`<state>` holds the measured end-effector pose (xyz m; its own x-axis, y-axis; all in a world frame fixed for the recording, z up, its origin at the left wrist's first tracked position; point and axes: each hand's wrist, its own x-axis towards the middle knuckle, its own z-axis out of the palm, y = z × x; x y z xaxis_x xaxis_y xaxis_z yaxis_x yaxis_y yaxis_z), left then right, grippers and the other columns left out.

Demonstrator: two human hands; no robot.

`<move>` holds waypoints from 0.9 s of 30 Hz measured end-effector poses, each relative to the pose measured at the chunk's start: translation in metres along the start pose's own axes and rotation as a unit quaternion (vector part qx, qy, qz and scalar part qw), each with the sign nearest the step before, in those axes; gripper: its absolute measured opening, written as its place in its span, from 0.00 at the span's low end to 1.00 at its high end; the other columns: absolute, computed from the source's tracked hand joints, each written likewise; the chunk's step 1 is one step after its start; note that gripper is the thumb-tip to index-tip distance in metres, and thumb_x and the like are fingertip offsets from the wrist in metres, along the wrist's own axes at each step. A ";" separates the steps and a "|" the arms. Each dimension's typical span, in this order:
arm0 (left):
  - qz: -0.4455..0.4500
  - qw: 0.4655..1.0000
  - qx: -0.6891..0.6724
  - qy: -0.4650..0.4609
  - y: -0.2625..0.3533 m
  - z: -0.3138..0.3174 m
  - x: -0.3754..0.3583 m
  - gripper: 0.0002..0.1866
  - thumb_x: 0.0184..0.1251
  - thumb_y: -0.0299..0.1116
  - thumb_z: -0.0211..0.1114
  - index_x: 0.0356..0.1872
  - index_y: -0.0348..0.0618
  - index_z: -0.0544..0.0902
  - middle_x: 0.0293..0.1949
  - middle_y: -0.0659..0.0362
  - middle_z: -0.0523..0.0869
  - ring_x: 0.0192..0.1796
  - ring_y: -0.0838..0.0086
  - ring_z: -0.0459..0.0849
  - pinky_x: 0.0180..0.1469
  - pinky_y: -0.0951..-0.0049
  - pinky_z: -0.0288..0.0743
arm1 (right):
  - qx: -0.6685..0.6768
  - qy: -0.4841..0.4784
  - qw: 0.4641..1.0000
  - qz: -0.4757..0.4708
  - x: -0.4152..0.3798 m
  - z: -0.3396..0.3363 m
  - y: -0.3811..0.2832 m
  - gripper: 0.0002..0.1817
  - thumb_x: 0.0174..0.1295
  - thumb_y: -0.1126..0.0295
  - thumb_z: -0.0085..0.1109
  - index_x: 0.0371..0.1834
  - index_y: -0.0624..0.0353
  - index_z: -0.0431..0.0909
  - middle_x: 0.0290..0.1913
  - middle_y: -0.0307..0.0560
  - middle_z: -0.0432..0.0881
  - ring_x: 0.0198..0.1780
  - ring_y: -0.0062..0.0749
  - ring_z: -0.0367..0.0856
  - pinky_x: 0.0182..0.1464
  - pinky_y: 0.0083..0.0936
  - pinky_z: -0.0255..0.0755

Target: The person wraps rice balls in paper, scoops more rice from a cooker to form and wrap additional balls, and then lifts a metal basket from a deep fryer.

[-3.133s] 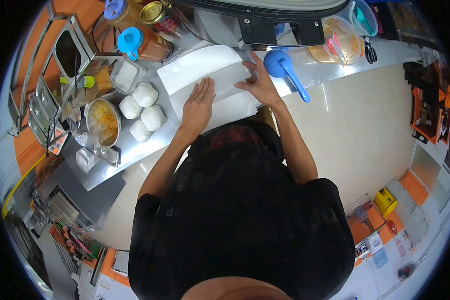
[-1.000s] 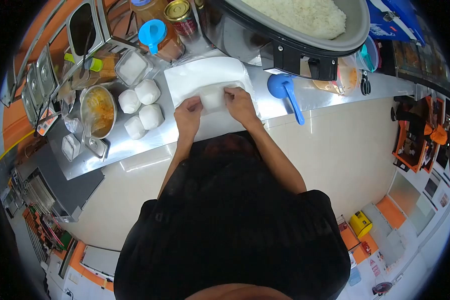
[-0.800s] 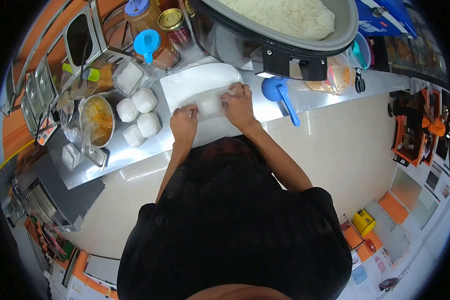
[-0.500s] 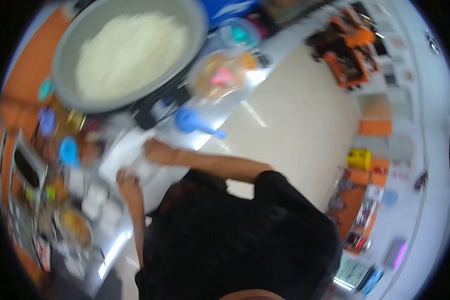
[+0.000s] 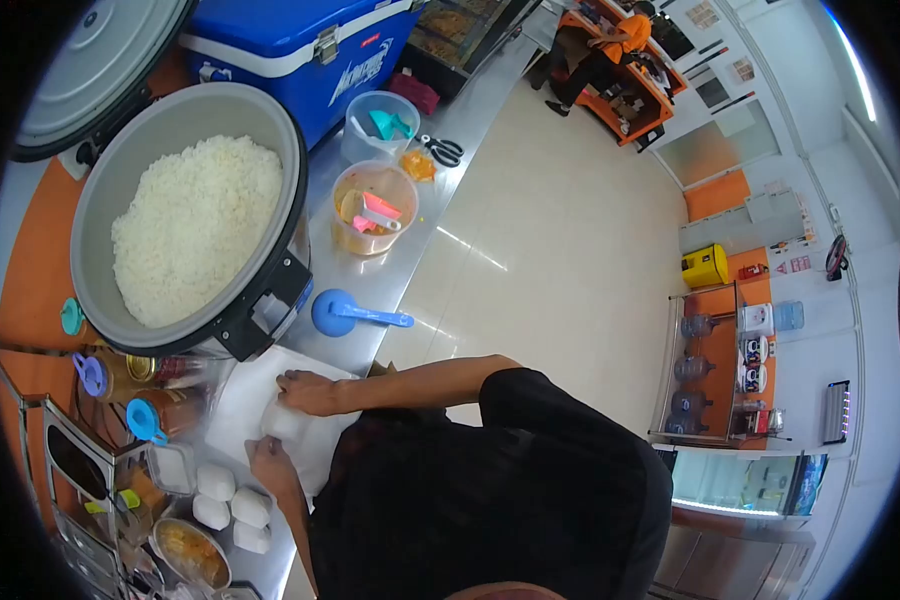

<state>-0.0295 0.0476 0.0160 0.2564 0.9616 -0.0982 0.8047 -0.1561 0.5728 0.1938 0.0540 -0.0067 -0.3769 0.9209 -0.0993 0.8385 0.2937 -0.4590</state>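
Note:
On the steel counter, a sheet of white wrapping paper (image 5: 238, 405) lies spread beneath both hands. My right hand (image 5: 308, 392) curls its fingers over the upper edge of a rounded white paper packet (image 5: 286, 424). Closed at the packet's lower left edge is my left hand (image 5: 271, 464). The packet's contents are hidden. Several finished-looking white packets (image 5: 251, 508) sit together to the left of my left forearm. A blue rice paddle (image 5: 338, 312) rests above the paper, beside a large open rice cooker (image 5: 90, 240) holding white rice (image 5: 200, 225).
Tubs with a pink scoop (image 5: 378, 212) and a teal scoop (image 5: 390, 124) stand near scissors (image 5: 442, 150) at the counter edge. Lidded jars (image 5: 166, 414), a food bowl (image 5: 192, 553) and a blue cooler box (image 5: 300, 60) surround the work area. A person (image 5: 610, 50) stands far off.
The view has swung, so the cooker and counter sit lower and the blur is gone. Both hands stay at the white paper, where a rounded packet now shows clearly between them.

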 end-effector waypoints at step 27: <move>0.059 0.995 -0.037 0.065 -0.008 0.015 -0.036 0.20 0.66 0.25 0.69 0.58 0.32 0.83 0.52 0.46 0.82 0.56 0.49 0.81 0.61 0.54 0.79 | 0.155 0.099 0.981 -0.054 -0.018 -0.013 0.017 0.13 0.62 0.77 0.66 0.50 0.60 0.87 0.49 0.51 0.83 0.54 0.49 0.82 0.56 0.42 0.78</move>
<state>-0.0367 0.0105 0.0026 0.2715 0.9593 0.0776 0.7306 -0.2579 0.6322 0.2194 0.0458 -0.0014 -0.3475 0.9294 0.1246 0.6255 0.3287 -0.7076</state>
